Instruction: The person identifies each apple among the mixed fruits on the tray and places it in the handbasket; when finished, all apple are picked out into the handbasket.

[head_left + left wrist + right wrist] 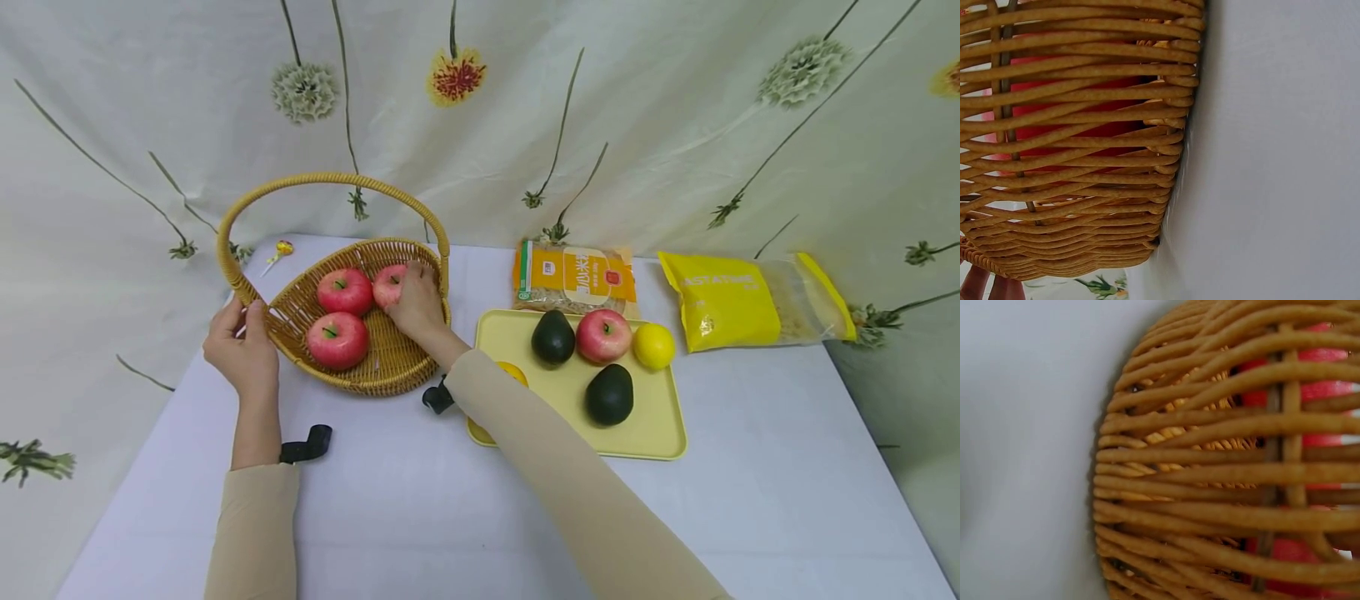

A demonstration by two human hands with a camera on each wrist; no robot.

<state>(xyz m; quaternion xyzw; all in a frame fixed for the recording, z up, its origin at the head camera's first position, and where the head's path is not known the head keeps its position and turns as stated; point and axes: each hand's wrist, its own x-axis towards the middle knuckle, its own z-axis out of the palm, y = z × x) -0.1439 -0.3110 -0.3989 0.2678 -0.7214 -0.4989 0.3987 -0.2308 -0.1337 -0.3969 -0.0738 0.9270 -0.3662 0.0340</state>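
A wicker basket (393, 358) with a tall arched handle stands on the table's left part. My left hand (247, 350) holds its left rim by the foot of the handle; in the left wrist view, fingertips (1004, 289) show at the rim below the woven side. Inside the basket lie a red apple (345, 291) at the back and another apple (337, 341) in front. My right hand (418, 304) reaches over the right rim and grips a third apple (387, 286), partly covered by the fingers. In the right wrist view, basket weave (1210, 462) hides that hand.
Right of the basket, a yellow tray (562, 392) carries avocados (609, 395), an apple (603, 336), a lemon (654, 347) and a yellow-orange fruit (513, 372) partly behind the right sleeve. Behind stand an orange food bag (573, 277) and a yellow bag (727, 300). A lollipop (283, 248) lies back left.
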